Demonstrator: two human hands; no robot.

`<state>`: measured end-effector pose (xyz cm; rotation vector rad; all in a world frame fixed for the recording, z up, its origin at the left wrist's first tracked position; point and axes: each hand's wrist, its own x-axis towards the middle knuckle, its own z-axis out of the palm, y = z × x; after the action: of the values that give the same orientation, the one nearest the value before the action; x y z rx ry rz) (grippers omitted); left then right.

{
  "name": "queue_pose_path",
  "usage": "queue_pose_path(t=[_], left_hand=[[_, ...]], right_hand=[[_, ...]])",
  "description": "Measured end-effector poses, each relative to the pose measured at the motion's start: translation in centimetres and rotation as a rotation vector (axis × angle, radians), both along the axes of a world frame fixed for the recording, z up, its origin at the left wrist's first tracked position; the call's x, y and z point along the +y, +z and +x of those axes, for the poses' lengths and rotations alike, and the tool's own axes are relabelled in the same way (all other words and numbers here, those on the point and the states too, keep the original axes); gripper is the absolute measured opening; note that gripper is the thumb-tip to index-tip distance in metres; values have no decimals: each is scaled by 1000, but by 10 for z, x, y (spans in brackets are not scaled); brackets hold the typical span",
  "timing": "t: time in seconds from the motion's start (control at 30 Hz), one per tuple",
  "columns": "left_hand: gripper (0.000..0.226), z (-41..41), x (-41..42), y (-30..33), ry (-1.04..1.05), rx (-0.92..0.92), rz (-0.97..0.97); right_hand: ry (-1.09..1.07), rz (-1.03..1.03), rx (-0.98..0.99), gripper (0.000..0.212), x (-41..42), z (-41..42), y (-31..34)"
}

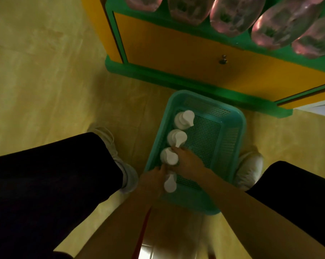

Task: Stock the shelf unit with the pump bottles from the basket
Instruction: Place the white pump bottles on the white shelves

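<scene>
A teal basket [231,131] sits on the floor between my feet, seen from straight above. Several white pump bottles stand in a row along its left wall. The farthest bottle [184,119] and the one behind it [176,138] are untouched. My right hand [188,161] wraps the third bottle [168,156] from the right side. My left hand [152,181] grips the nearest bottle [170,183] by its neck. The green and yellow shelf unit [195,53] stands just beyond the basket, with pink bottles [231,15] lined up on its shelf.
My dark trouser legs and light shoes [128,172] [249,171] flank the basket closely. The yellow cabinet door has a small knob [223,59]. Yellowish floor [45,90] stretches to the left of the shelf unit.
</scene>
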<state>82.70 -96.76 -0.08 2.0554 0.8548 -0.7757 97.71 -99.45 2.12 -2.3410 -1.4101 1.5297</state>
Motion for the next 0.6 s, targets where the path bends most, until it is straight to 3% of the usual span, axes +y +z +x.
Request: queue_pose_path(t=[0.23, 0.43, 0.6], left_hand=[[36, -2, -7, -7, -19, -51, 188], [45, 0, 2, -8, -143, -81, 261], [61, 4, 10, 6, -237, -87, 293]], right_hand=[[-16, 23, -17, 82, -7, -2, -19], [-16, 83, -16, 68, -9, 2, -23], [-85, 166, 20, 70, -22, 7, -7]])
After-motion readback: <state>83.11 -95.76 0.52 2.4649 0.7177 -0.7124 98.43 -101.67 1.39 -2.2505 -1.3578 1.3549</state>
